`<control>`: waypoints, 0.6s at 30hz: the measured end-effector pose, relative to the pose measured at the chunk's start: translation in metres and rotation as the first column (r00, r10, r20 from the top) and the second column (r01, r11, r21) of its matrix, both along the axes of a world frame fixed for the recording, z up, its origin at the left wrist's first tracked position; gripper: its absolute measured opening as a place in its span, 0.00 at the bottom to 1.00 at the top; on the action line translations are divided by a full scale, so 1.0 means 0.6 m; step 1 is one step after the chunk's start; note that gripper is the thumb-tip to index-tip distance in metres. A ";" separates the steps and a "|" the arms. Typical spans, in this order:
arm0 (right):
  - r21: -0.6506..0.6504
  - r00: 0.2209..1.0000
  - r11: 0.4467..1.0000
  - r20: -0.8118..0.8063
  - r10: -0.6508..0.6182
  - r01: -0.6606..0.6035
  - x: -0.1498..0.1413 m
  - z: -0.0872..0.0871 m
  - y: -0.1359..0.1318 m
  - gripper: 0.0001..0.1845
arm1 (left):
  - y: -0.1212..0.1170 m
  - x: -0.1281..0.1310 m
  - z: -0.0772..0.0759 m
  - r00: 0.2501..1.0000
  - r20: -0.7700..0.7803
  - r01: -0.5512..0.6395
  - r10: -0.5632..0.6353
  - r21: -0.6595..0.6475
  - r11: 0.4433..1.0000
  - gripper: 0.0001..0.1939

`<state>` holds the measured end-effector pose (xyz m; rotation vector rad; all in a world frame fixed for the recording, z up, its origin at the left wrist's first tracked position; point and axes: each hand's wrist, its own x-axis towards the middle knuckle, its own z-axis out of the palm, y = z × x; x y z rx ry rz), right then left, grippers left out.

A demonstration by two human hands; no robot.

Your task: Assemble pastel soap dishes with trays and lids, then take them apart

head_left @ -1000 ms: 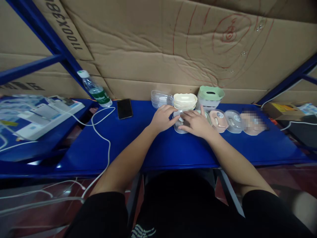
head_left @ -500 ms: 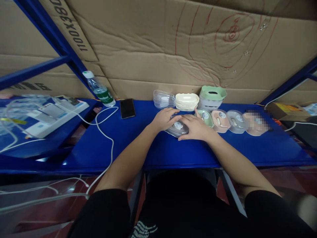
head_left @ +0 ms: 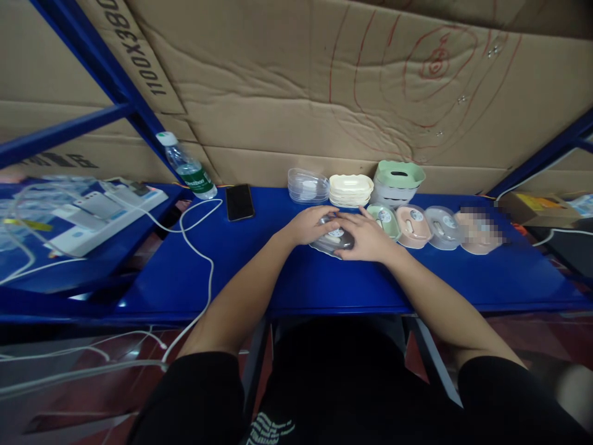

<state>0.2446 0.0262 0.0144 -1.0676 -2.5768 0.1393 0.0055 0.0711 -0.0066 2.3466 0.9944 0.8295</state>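
Observation:
A grey soap box [head_left: 330,243] with a clear lid and a round sticker sits on the blue table in front of me. My left hand [head_left: 309,226] grips its left and far side, fingers bent over the lid. From the right, my right hand [head_left: 365,237] wraps round the same box, its thumb at the near edge. The two hands meet at the far side and hide part of the box. Just beyond my right hand is a green soap box [head_left: 385,221]. Behind the hands stand stacked clear lids [head_left: 307,186] and stacked cream trays [head_left: 351,189].
A pink box [head_left: 413,226], a grey one [head_left: 443,227] and a partly blurred pink one [head_left: 479,235] continue the row rightward. Green and white bases [head_left: 398,182] are stacked behind. A phone [head_left: 239,203], water bottle [head_left: 192,172] and white cable [head_left: 210,272] lie left. Cardboard [head_left: 259,93] walls the back.
Both hands stay on the grey soap box, with only a slight shift of the fingers over the lid. The view has moved very slightly.

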 end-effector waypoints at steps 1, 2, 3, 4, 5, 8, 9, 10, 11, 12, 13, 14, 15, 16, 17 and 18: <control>-0.003 1.000 1.000 0.001 -0.001 0.001 0.000 0.000 0.001 0.45 | 0.000 -0.001 0.000 1.000 -0.002 0.002 -0.002 -0.010 1.000 0.33; -0.003 1.000 1.000 0.001 0.000 0.000 0.001 -0.001 0.001 0.45 | 0.001 -0.002 -0.001 1.000 -0.001 0.006 -0.006 -0.020 1.000 0.34; 0.000 1.000 1.000 0.001 0.001 -0.001 0.002 -0.002 0.002 0.45 | 0.003 -0.003 -0.003 1.000 0.005 0.012 -0.011 -0.029 1.000 0.35; 0.005 1.000 1.000 -0.002 0.003 -0.003 0.003 -0.003 0.003 0.45 | 0.005 -0.004 -0.006 1.000 0.021 0.021 -0.020 -0.033 0.999 0.35; 0.014 1.000 1.000 -0.007 0.003 -0.003 0.004 -0.003 0.004 0.45 | 0.008 -0.004 -0.009 0.998 0.050 0.037 -0.035 -0.034 0.999 0.36; 0.071 0.998 0.997 -0.057 -0.010 0.014 0.009 -0.004 0.007 0.43 | 0.020 -0.006 -0.021 0.974 0.206 0.104 -0.097 -0.022 0.994 0.38; 0.097 0.996 0.995 -0.088 -0.016 0.025 0.012 -0.004 0.008 0.42 | 0.024 -0.007 -0.025 0.957 0.268 0.123 -0.114 -0.016 0.992 0.39; 0.123 0.991 0.992 -0.131 -0.020 0.037 0.014 -0.003 0.009 0.40 | 0.028 -0.007 -0.028 0.936 0.328 0.138 -0.127 -0.011 0.990 0.40; 0.146 0.982 0.988 -0.188 -0.021 0.049 0.017 -0.003 0.010 0.39 | 0.030 -0.007 -0.031 0.913 0.385 0.150 -0.135 -0.008 0.989 0.41; 0.158 0.966 0.986 -0.259 -0.019 0.061 0.020 -0.003 0.012 0.38 | 0.032 -0.007 -0.032 0.890 0.435 0.158 -0.139 -0.007 0.987 0.42; 0.155 0.940 0.985 -0.342 -0.020 0.077 0.022 -0.004 0.014 0.37 | 0.033 -0.007 -0.032 0.867 0.478 0.161 -0.138 -0.008 0.987 0.42; 0.132 0.901 0.987 -0.434 -0.027 0.093 0.024 -0.005 0.016 0.37 | 0.032 -0.005 -0.031 0.850 0.511 0.154 -0.128 -0.009 0.988 0.42; 0.089 0.846 0.990 -0.532 -0.046 0.109 0.025 -0.007 0.019 0.38 | 0.031 -0.003 -0.029 0.838 0.537 0.127 -0.103 -0.009 0.992 0.42; 0.028 0.776 0.993 -0.626 -0.075 0.118 0.026 -0.010 0.022 0.39 | 0.028 0.000 -0.026 0.830 0.554 0.084 -0.065 -0.009 0.996 0.41; -0.044 0.697 0.992 -0.708 -0.112 0.115 0.026 -0.012 0.026 0.40 | 0.026 0.003 -0.023 0.826 0.563 0.027 -0.019 -0.006 1.000 0.39; -0.115 0.617 0.988 -0.772 -0.153 0.102 0.025 -0.014 0.030 0.41 | 0.023 0.007 -0.021 0.824 0.565 -0.036 0.029 0.001 0.999 0.34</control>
